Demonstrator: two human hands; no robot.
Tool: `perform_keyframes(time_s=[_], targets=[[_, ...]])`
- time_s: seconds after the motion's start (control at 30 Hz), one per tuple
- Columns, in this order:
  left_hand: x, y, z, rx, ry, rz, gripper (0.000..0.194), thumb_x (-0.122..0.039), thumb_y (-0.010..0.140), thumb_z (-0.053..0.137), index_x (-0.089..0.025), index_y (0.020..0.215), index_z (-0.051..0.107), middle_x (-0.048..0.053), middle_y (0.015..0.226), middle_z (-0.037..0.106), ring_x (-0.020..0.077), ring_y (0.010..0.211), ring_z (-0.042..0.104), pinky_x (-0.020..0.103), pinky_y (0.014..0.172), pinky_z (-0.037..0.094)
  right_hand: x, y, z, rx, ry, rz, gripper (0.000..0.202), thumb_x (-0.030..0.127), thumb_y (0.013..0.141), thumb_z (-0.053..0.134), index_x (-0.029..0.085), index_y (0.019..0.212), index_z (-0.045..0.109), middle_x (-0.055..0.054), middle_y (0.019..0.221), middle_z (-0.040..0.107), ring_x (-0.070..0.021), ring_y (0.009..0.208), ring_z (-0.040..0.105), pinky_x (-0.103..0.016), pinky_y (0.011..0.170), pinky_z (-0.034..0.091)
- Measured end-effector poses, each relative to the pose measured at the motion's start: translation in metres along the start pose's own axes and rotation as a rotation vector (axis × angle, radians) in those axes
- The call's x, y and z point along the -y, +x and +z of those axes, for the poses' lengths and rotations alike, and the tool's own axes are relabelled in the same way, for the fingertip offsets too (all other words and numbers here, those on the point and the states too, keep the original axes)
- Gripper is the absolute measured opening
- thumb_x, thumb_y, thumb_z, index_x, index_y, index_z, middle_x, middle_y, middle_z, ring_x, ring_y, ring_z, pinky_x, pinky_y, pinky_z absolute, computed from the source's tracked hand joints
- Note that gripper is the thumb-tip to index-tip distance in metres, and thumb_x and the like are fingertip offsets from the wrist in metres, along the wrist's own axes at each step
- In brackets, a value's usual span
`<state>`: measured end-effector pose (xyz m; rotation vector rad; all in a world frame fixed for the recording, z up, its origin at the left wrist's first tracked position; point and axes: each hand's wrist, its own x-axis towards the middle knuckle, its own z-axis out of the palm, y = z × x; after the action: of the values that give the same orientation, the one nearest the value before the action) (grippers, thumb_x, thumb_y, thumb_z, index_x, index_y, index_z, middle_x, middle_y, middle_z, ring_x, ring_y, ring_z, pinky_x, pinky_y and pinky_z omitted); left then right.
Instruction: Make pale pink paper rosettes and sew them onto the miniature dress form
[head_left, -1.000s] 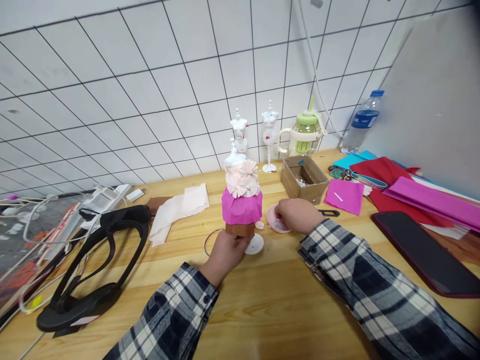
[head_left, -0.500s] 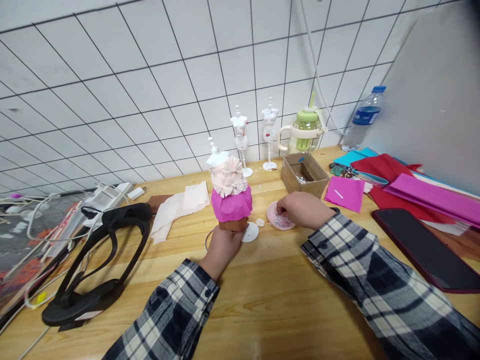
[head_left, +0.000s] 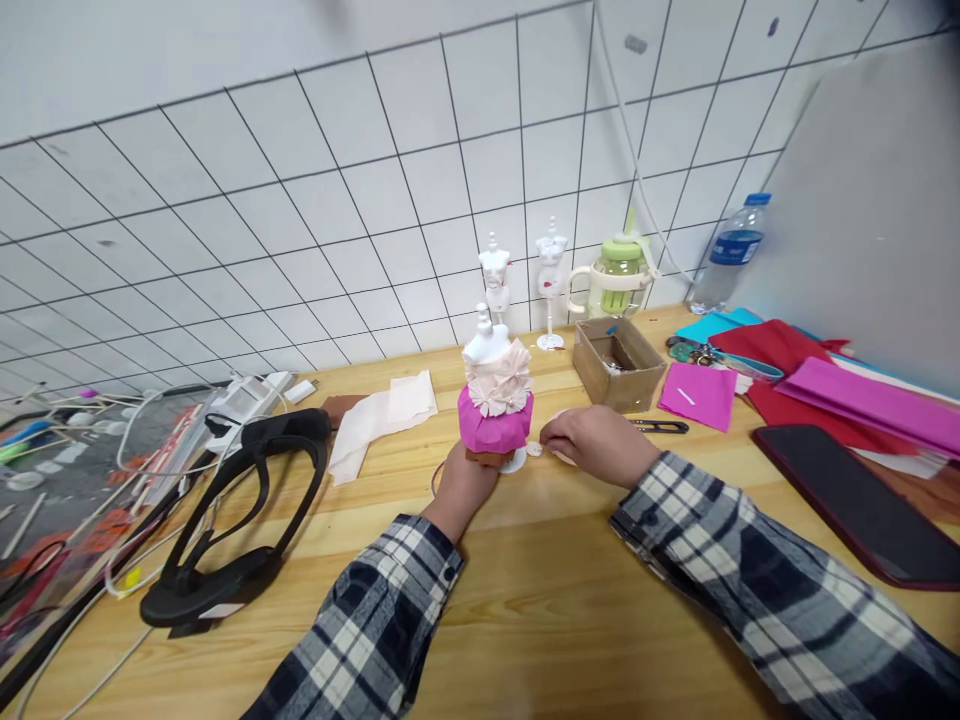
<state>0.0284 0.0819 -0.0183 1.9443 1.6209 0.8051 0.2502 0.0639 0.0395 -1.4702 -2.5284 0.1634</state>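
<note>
A small white dress-form mannequin [head_left: 487, 345] leans in front of me, dressed in cream pleated paper, a puffy magenta skirt and a brown lower layer. My left hand [head_left: 461, 492] is closed around its lower part under the skirt, most of the fingers hidden behind it. Part of its round white base [head_left: 515, 461] shows beside the skirt. To the right, my right hand [head_left: 598, 443] is pinched together; anything between the fingertips is hidden. Behind these fingers, a shallow pink dish [head_left: 558, 456] is mostly covered. A small pale round piece [head_left: 533, 449] lies between dish and mannequin.
Two bare mannequins [head_left: 550, 275] stand by the tiled wall, near a green-lidded cup [head_left: 621, 275] and a cardboard box [head_left: 616, 370]. Black snips [head_left: 660, 426], magenta paper [head_left: 697, 395] and a phone [head_left: 855, 500] lie right. Left are cream paper [head_left: 382, 420] and a black frame [head_left: 277, 530].
My right hand has drawn back from inside the pink dish to its near left edge, fingers still pinched. The mannequin now tilts more toward me in my left hand. The view has shifted.
</note>
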Motion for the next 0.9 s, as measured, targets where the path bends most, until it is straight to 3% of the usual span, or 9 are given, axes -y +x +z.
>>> perform_keyframes(time_s=[0.17, 0.3, 0.4, 0.5, 0.57, 0.63, 0.9], targets=[[-0.011, -0.007, -0.005, -0.063, 0.222, 0.094, 0.035, -0.040, 0.081, 0.062, -0.017, 0.108, 0.064, 0.014, 0.103, 0.068, 0.0267, 0.096, 0.062, 0.032, 0.075, 0.045, -0.004, -0.022, 0.018, -0.460, 0.062, 0.008, 0.030, 0.025, 0.096, 0.041, 0.021, 0.101, 0.071, -0.006, 0.105, 0.070, -0.0142, 0.096, 0.062, -0.023, 0.083, 0.044], [-0.018, -0.023, -0.024, -0.100, 0.492, 0.196, 0.036, -0.053, 0.080, 0.059, -0.019, 0.086, 0.068, 0.011, 0.084, 0.066, 0.0274, 0.086, 0.059, 0.035, 0.075, 0.042, 0.005, -0.028, 0.028, -0.605, 0.115, 0.002, 0.028, 0.033, 0.094, 0.047, 0.022, 0.091, 0.074, -0.006, 0.094, 0.070, -0.0150, 0.090, 0.061, -0.025, 0.084, 0.045], [-0.015, -0.041, -0.041, -0.052, 0.492, 0.233, 0.039, -0.048, 0.085, 0.053, -0.018, 0.062, 0.064, 0.009, 0.071, 0.062, 0.0238, 0.076, 0.056, 0.034, 0.072, 0.040, 0.016, -0.028, 0.034, -0.597, 0.134, -0.046, 0.026, 0.034, 0.094, 0.050, 0.025, 0.089, 0.074, -0.004, 0.089, 0.070, -0.0151, 0.087, 0.060, -0.026, 0.083, 0.044], [-0.013, -0.059, -0.045, 0.149, 0.127, 0.296, 0.042, -0.042, 0.090, 0.048, -0.018, 0.059, 0.063, 0.006, 0.067, 0.061, 0.0171, 0.067, 0.055, 0.028, 0.067, 0.042, 0.028, -0.029, 0.039, -0.537, 0.169, -0.093, 0.026, 0.035, 0.094, 0.050, 0.025, 0.089, 0.074, -0.004, 0.089, 0.070, -0.0152, 0.085, 0.059, -0.027, 0.079, 0.044], [-0.013, -0.066, -0.040, 0.240, -0.155, 0.208, 0.041, -0.041, 0.092, 0.045, -0.017, 0.068, 0.068, 0.005, 0.070, 0.064, 0.0157, 0.068, 0.058, 0.026, 0.066, 0.044, 0.037, -0.028, 0.043, -0.501, 0.208, -0.135, 0.026, 0.034, 0.093, 0.050, 0.023, 0.086, 0.073, -0.005, 0.088, 0.070, -0.0155, 0.083, 0.058, -0.027, 0.078, 0.044], [-0.015, -0.069, -0.031, 0.247, -0.305, 0.136, 0.039, -0.042, 0.091, 0.047, -0.017, 0.074, 0.070, 0.005, 0.074, 0.067, 0.0164, 0.072, 0.060, 0.026, 0.070, 0.046, 0.046, -0.027, 0.047, -0.484, 0.270, -0.155, 0.025, 0.033, 0.093, 0.052, 0.022, 0.084, 0.072, -0.004, 0.086, 0.069, -0.0156, 0.082, 0.058, -0.028, 0.078, 0.043], [-0.013, -0.059, -0.026, 0.325, -0.489, 0.048, 0.031, -0.043, 0.085, 0.057, -0.016, 0.085, 0.073, 0.007, 0.086, 0.071, 0.0194, 0.084, 0.063, 0.028, 0.081, 0.048, 0.055, -0.023, 0.059, -0.436, 0.441, -0.080, 0.023, 0.039, 0.089, 0.057, 0.023, 0.085, 0.074, -0.003, 0.083, 0.069, -0.0141, 0.078, 0.061, -0.026, 0.074, 0.046]])
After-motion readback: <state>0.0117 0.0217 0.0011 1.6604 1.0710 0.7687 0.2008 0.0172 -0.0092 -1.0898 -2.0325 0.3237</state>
